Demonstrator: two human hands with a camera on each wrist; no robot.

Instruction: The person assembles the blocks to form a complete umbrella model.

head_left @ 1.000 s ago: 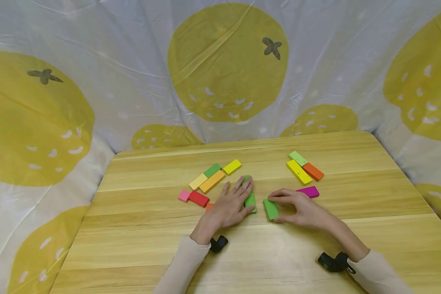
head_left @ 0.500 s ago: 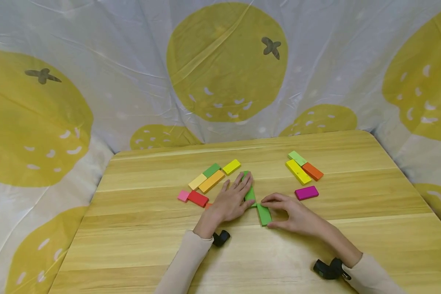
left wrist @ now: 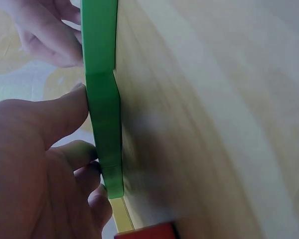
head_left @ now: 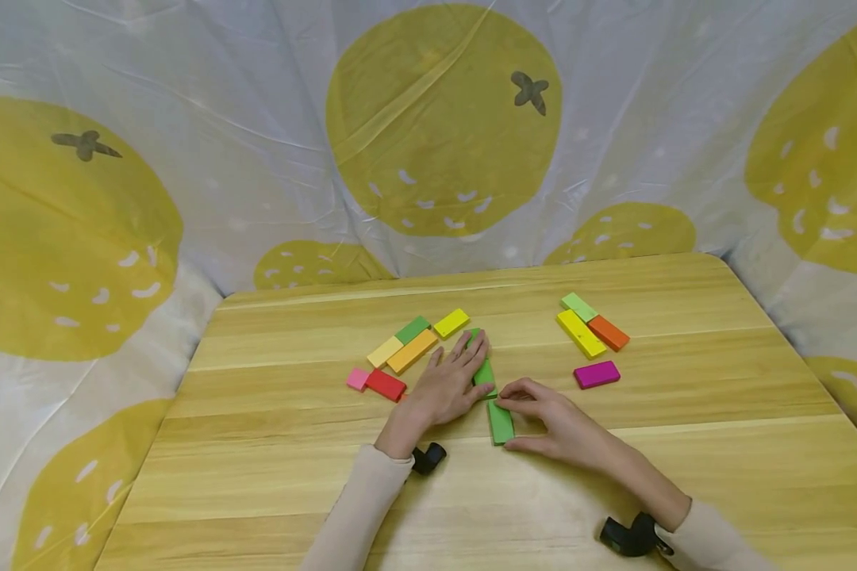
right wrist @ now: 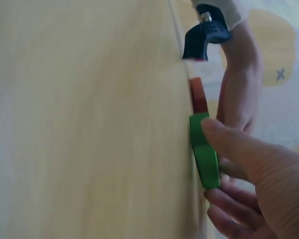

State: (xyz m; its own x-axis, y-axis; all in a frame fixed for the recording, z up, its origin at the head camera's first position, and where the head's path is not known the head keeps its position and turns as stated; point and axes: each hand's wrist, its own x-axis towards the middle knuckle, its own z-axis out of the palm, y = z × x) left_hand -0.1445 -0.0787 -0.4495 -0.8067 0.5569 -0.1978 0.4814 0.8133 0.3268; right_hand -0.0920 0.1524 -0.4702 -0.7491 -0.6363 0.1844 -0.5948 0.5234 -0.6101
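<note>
Green blocks (head_left: 484,379) lie end to end on the table, under the fingers of the left hand (head_left: 441,394), which rests on them with fairly straight fingers. The right hand (head_left: 564,424) pinches another green block (head_left: 501,422) between thumb and fingertips, at the near end of that row. In the left wrist view the left hand (left wrist: 45,149) touches the green row (left wrist: 104,114), whose pieces look joined. The right wrist view has the right hand (right wrist: 269,174) with its thumb on the near end of the green block (right wrist: 205,159).
Left of the hands lie pink (head_left: 358,379), red (head_left: 386,385), orange (head_left: 412,352), cream (head_left: 385,352), dark green (head_left: 413,329) and yellow (head_left: 451,323) blocks. To the right are light green (head_left: 578,307), yellow (head_left: 580,334), orange-red (head_left: 609,333) and magenta (head_left: 597,374) blocks.
The right hand has slid its green block leftward, up to the near end of the green row. The row under the left hand has shifted slightly away from the person.
</note>
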